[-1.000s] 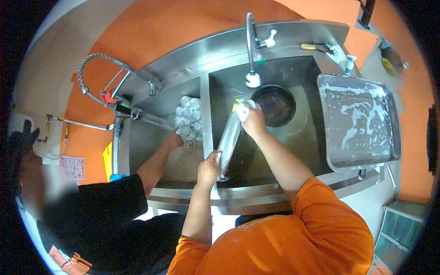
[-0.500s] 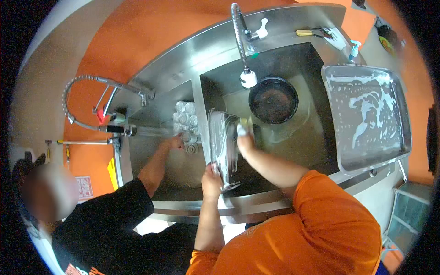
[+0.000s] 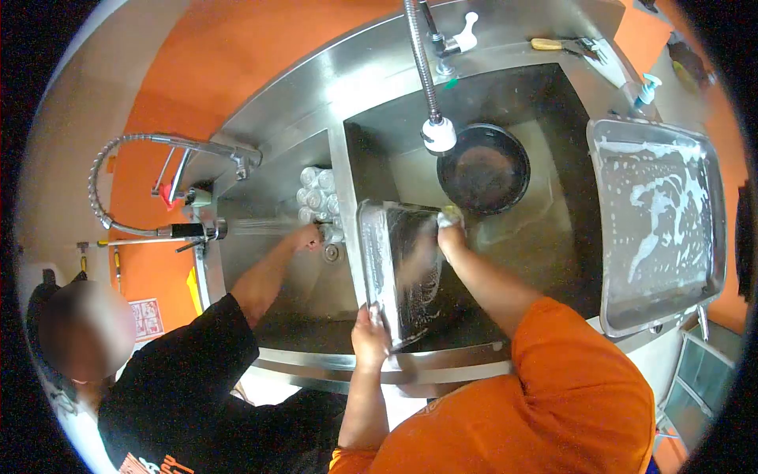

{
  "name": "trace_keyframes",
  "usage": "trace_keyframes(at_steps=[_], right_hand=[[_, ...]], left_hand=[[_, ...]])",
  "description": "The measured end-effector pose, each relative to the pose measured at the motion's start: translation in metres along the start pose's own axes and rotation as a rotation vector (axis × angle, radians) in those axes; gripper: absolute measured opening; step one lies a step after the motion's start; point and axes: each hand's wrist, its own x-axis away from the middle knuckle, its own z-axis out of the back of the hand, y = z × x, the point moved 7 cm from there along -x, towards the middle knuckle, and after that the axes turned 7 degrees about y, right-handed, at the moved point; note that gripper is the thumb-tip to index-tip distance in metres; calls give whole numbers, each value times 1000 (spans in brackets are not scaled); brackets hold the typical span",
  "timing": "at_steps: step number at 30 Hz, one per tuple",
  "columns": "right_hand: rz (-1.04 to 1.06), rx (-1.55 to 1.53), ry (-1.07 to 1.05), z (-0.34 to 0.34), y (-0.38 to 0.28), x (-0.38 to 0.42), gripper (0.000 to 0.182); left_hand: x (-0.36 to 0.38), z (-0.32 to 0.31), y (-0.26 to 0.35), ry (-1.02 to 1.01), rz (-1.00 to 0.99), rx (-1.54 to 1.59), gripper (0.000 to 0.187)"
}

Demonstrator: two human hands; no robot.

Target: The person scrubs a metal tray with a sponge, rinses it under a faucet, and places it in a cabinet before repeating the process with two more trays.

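A soapy metal tray (image 3: 417, 276) is tilted over the near left part of the large sink, beside the divider. My left hand (image 3: 369, 338) is closed on its near left edge. At the tray's far right corner, my right hand (image 3: 452, 235) is closed round a yellow and white sponge (image 3: 451, 216), foam about its fingers. Behind it a round dark pan (image 3: 483, 169) lies in the sink, partly under the hanging spray head (image 3: 438, 134).
A person in black at the left reaches a hand (image 3: 306, 237) to several glasses (image 3: 317, 192) in the left sink, where another sprayer (image 3: 189, 231) runs. A foamy large tray (image 3: 659, 229) lies at right. Behind are a yellow-handled tool (image 3: 546, 45) and a pump bottle (image 3: 649, 90).
The held tray has turned so that more of its inner face shows. My right hand has moved right with the sponge, to the tray's far corner. The view has shifted slightly.
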Motion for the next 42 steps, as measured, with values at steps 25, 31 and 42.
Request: trace_keyframes(at_steps=[25, 31, 42], right_hand=[[890, -217, -277, 186, -208, 129, 30], [565, 124, 211, 169, -83, -13, 22], [881, 33, -290, 228, -178, 127, 30]], left_hand=[[60, 39, 31, 144, 258, 959, 26], [70, 39, 37, 91, 341, 930, 32], [73, 23, 65, 101, 466, 948, 35]])
